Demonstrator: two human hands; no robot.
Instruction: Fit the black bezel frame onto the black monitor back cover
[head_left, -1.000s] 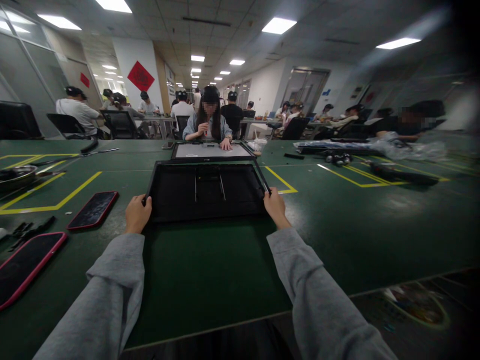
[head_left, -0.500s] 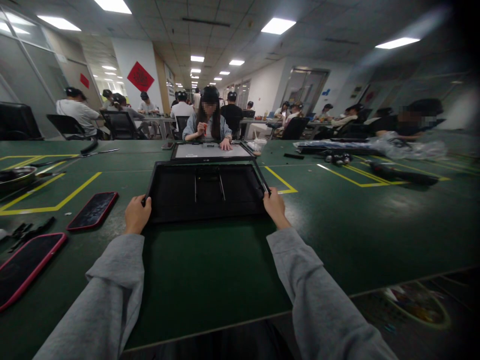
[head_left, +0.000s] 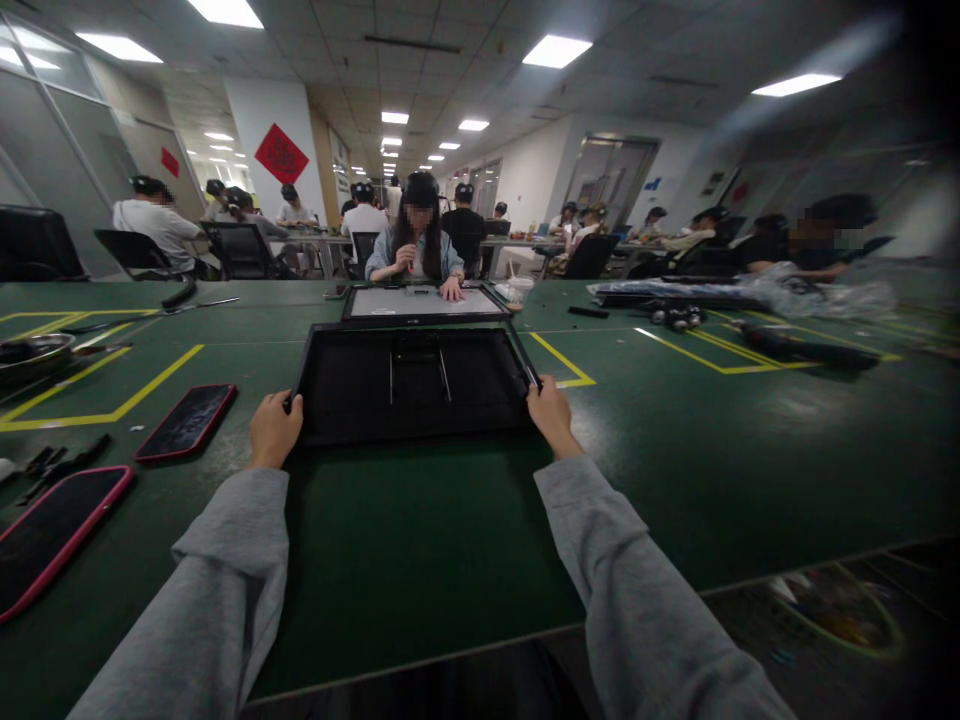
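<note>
Green bench (head_left: 420, 540). Left hand (head_left: 274, 428), right hand (head_left: 551, 415) grip near corners of black frame (head_left: 412, 385) between them; hold step, shifting needs even pull.

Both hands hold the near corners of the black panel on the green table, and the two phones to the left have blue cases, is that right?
Not quite: the head view shows the two phones with red cases, not blue. The rest holds: left hand and right hand grip the near corners of the black panel on the green table.

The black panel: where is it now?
Head view, centre: black panel on the green table, near corners held by left hand and right hand, white panel just beyond.
</note>
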